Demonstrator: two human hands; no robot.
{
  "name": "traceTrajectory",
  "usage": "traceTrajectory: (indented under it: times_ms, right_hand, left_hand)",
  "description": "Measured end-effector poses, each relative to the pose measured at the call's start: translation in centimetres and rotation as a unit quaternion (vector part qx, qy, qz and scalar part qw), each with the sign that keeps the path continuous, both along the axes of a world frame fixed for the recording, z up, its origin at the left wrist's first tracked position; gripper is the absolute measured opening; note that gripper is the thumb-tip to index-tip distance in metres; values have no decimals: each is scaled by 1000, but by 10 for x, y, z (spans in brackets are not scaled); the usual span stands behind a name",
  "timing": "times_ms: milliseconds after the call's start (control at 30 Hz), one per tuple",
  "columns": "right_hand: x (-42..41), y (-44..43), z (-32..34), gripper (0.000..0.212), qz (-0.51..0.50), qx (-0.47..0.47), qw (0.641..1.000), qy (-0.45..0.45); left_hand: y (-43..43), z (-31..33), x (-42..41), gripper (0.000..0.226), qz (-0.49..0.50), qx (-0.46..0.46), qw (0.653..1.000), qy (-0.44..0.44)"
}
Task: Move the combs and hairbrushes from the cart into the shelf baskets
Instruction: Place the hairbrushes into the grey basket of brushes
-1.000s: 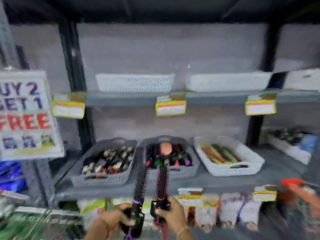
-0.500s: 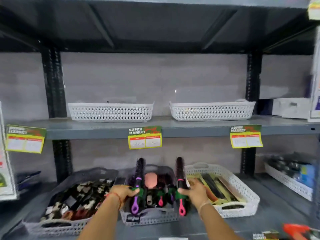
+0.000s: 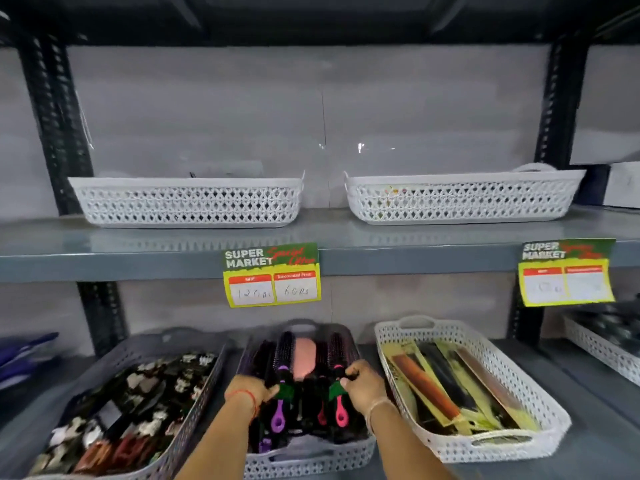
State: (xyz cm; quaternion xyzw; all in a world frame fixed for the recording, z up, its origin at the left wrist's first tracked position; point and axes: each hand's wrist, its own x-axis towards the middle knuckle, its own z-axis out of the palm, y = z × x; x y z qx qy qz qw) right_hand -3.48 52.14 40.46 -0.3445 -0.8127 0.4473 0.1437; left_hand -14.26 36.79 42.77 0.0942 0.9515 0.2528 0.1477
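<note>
My left hand (image 3: 251, 391) grips a round hairbrush with a purple handle (image 3: 281, 382), and my right hand (image 3: 362, 384) grips a round hairbrush with a pink handle (image 3: 338, 386). Both brushes lie low inside the middle grey basket (image 3: 304, 457) on the lower shelf, bristle ends pointing to the back. That basket holds several other brushes, among them a pink paddle brush (image 3: 304, 358). A white basket of packaged combs (image 3: 446, 382) stands to the right of my right hand.
A grey basket of hair clips (image 3: 114, 410) stands left of the middle one. Two white lattice baskets (image 3: 188, 202) (image 3: 460, 199) sit on the upper shelf. Price tags (image 3: 272, 275) hang from the shelf edge. Another white basket (image 3: 602, 344) is at far right.
Both hands carried the two round brushes up from below to the middle grey basket, then lowered them from upright into it. The camera moved closer to the shelf.
</note>
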Motion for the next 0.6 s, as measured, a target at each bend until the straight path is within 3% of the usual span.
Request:
traceTrajectory:
  times_ms: [67,133,200,300,467,533,600]
  right_hand:
    - [-5,1,-8,11,8,34,999,-33]
    - [-6,-3,-15,4,27,73,994,-82]
    - [-7,-6,-22,20,48,134,982,-122]
    - [-6,-17,-26,32,52,206,964,-162]
    - [-9,-22,-30,31,77,286,924,-243]
    - [-7,-25,-26,31,81,305,920,-234]
    - [-3,-37,-16,41,62,293,946,-128]
  left_hand:
    - [-2,-16,-7,66,-1,-34,999,0]
    - [-6,-34,-5,60,45,20,998,-25]
    - [-8,-40,0,44,57,30,997,-42]
    - [-8,-46,4,63,79,0,997,-22]
    - [-8,-44,15,59,87,21,996,16]
    - [-19,-40,18,57,69,65,995,39]
    - [-39,-29,20,50,70,150,982,89]
